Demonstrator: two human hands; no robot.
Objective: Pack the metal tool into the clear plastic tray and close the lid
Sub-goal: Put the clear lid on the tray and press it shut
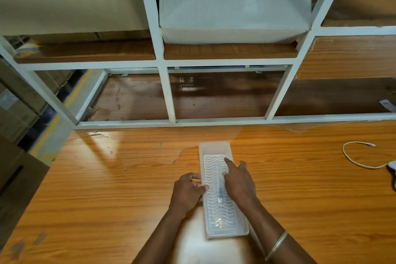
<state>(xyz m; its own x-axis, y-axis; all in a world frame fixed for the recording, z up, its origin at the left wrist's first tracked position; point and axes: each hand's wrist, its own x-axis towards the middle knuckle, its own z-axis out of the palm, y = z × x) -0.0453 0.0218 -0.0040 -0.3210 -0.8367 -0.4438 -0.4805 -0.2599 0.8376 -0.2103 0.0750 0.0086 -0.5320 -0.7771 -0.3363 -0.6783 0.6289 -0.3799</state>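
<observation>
— Start at the left. What is the left hand (188, 191) doing?

— It rests on the tabletop (96, 188) against the left long edge of the clear plastic tray (214, 148), fingers curled, thumb tip pressing on the tray's left rim. It steadies the tray rather than closing around it.

— And the tray?

— It lies lengthwise near the middle of the tabletop's near edge, one short end toward the person, the other toward the white shelf frame (169, 92) at the back. A ribbed lid (214, 169) with wavy ridges sits down inside it.

— The metal tool?

— Under the lid, along the tray's centre line. Through the plastic only a slim pale shaft and a dark section show (220, 194); I cannot tell more about it.

— The right hand (240, 182)?

— Flat on the lid from the right, grasping nothing, forefinger stretched toward the far end, pressing down. A metal bangle (276, 244) circles that wrist.

— Further right?

— A looped pale cable (353, 161) lies near the tabletop's right edge, well apart from the tray.
</observation>
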